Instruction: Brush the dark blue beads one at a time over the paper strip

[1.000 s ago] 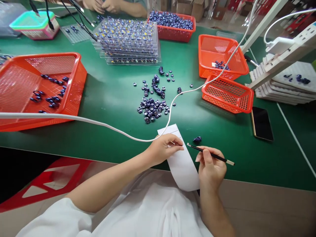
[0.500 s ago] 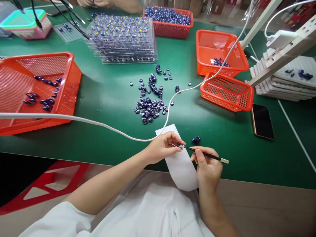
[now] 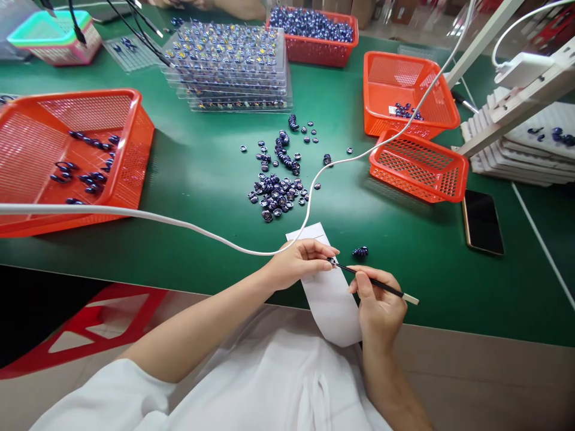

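Note:
My left hand (image 3: 300,263) rests on a white paper strip (image 3: 331,299) at the table's near edge, its fingers pinched on something small that I cannot make out. My right hand (image 3: 377,305) grips a thin black stick (image 3: 381,286) like a pen. The stick's tip touches the fingertips of my left hand. A small cluster of dark blue beads (image 3: 360,252) lies just right of the strip. A larger scatter of blue beads (image 3: 278,193) lies further out on the green table (image 3: 202,173).
A white cable (image 3: 179,225) crosses the table in front of my hands. Orange baskets stand at left (image 3: 130,149) and right (image 3: 420,166), (image 3: 406,96). Stacked clear trays of beads (image 3: 233,66), a phone (image 3: 483,221) and white foam trays (image 3: 521,155) lie around. Another person's hands work at the far edge.
My right hand moved the stick left until its tip met my left fingertips, where it stays. The left hand keeps its pinch on the strip.

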Demonstrator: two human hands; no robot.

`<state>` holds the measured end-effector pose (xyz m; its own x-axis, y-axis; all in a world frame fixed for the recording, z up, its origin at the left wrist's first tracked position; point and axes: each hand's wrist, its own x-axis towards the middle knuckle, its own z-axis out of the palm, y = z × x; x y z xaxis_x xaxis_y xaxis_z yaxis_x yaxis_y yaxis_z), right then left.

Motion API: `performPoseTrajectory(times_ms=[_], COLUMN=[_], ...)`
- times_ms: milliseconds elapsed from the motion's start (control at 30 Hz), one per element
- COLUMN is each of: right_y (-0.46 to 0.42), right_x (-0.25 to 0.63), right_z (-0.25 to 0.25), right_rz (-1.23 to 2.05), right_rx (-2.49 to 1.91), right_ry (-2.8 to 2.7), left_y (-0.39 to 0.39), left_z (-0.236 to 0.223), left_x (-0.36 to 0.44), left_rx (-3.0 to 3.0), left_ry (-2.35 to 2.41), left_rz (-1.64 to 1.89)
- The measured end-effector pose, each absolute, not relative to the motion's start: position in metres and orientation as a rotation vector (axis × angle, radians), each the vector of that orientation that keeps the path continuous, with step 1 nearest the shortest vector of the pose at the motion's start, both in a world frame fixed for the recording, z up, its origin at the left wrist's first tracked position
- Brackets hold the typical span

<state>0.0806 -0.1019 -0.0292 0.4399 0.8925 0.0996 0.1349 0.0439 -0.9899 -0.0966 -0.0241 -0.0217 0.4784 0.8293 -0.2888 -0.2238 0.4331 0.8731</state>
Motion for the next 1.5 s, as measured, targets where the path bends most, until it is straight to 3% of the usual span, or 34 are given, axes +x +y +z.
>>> performPoseTrajectory(times_ms=[567,1033,1500], right_y=[-0.106,-0.105,-0.107], right_x=[0.077,0.074,0.078], right_z=[-0.033,-0.031,-0.036], right_rz=[0.652,0.610,0.627], right_rx=[-1.403,-1.399,-1.496], right_ry=[-1.046,-0.951,-1.072], left_y=[-0.027,-0.037,-0.039], left_z=[-0.020,-0.026,-0.032], left_x=[-0.093,-0.093,-0.092], left_rx=[0.889,1.822,1.975], left_ry=[0.814,1.018,0.992], left_rz=[0.738,0.936,0.995])
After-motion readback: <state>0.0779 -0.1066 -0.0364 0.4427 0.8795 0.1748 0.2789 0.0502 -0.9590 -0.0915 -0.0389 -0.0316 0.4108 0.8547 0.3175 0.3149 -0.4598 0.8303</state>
